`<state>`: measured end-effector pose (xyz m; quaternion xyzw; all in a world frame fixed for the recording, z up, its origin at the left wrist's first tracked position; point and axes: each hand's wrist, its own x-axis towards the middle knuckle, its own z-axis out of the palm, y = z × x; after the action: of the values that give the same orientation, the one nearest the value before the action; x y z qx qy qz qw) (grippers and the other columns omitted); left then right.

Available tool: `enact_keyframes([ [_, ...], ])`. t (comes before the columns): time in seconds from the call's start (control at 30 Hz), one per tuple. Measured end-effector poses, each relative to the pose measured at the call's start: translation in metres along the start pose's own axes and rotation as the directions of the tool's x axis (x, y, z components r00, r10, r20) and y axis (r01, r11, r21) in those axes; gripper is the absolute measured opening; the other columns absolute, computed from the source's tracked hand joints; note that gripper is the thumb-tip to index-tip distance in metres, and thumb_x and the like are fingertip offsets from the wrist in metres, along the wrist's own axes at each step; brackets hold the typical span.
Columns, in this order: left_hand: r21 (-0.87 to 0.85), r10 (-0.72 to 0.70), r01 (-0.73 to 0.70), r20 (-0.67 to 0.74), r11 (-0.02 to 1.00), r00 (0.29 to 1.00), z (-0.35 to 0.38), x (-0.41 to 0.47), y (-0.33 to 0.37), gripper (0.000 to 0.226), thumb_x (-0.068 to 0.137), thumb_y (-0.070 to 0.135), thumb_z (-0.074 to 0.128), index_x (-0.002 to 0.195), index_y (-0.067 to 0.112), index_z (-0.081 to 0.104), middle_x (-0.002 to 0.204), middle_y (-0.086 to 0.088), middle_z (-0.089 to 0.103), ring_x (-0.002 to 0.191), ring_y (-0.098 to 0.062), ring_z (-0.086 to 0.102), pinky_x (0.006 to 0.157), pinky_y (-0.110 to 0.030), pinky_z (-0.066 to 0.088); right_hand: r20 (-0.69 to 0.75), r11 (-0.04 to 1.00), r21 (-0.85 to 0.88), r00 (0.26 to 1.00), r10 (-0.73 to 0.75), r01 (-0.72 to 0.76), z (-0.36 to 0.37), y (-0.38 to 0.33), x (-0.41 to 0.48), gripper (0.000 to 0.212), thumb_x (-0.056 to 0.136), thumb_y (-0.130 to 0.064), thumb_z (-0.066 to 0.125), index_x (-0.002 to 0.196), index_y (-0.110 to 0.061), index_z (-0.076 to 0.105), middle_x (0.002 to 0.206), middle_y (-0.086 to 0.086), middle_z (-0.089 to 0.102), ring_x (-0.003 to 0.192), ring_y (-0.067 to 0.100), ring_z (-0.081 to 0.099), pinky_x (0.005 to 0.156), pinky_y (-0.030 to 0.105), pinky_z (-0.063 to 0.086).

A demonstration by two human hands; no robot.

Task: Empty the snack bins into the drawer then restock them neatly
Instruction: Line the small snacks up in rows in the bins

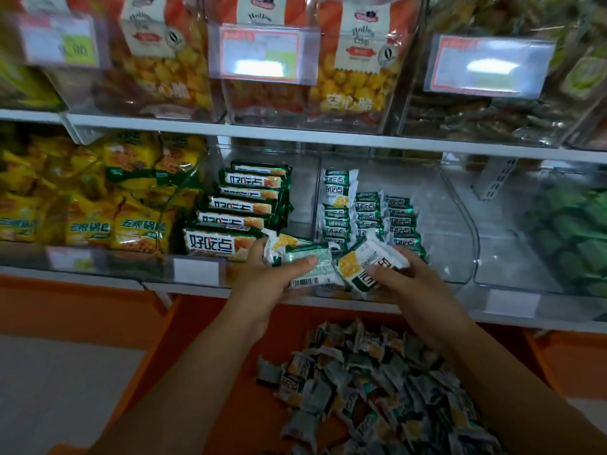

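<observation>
My left hand (272, 277) grips a small stack of green-and-white snack packets (302, 261) at the front lip of a clear bin (453, 224). My right hand (407, 274) holds more of the same packets (368, 264), tilted, right beside the left ones. Inside that bin, three short rows of the small packets (368, 215) stand on edge. The bin to the left holds a neat stack of long green packets (239, 208). Below the shelf, an orange drawer (230, 372) is open with a loose heap of small packets (377, 389) in it.
Yellow snack bags (98, 198) fill the bin at far left. A clear bin at right holds green packets (571, 238). The upper shelf carries bins of orange bagged snacks (354, 70) with price tags (262, 54). A white shelf edge (328, 300) runs under my hands.
</observation>
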<state>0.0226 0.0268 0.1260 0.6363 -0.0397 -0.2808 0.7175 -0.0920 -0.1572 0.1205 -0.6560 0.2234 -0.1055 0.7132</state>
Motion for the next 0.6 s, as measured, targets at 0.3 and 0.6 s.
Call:
enact_keyframes([
  [0.3,0.118,0.100,-0.091,-0.076,0.989,0.992,-0.003,0.018,0.013,0.099,0.074,0.034,0.082,0.152,0.040,0.021,0.162,0.005,0.016,0.142,-0.027,0.030,0.108,-0.050,0.038,-0.042,0.989,-0.147,0.999,-0.002,-0.004,0.010,-0.016,0.055,0.056,0.082,-0.039,0.070,0.123,-0.008,0.046,0.132,0.004,0.053,0.089,0.013,0.072,0.089,0.045,0.054],
  [0.6,0.151,0.150,-0.138,-0.077,0.979,0.986,-0.020,0.045,0.014,0.117,0.037,0.063,0.089,0.140,0.052,0.034,0.155,0.007,0.031,0.133,-0.029,0.045,0.098,-0.053,0.049,0.023,0.613,-0.749,0.933,-0.358,0.253,-0.001,-0.036,0.185,0.031,0.081,-0.021,0.077,0.109,-0.020,0.063,0.100,0.007,0.057,0.081,0.018,0.055,0.065,0.012,0.037],
])
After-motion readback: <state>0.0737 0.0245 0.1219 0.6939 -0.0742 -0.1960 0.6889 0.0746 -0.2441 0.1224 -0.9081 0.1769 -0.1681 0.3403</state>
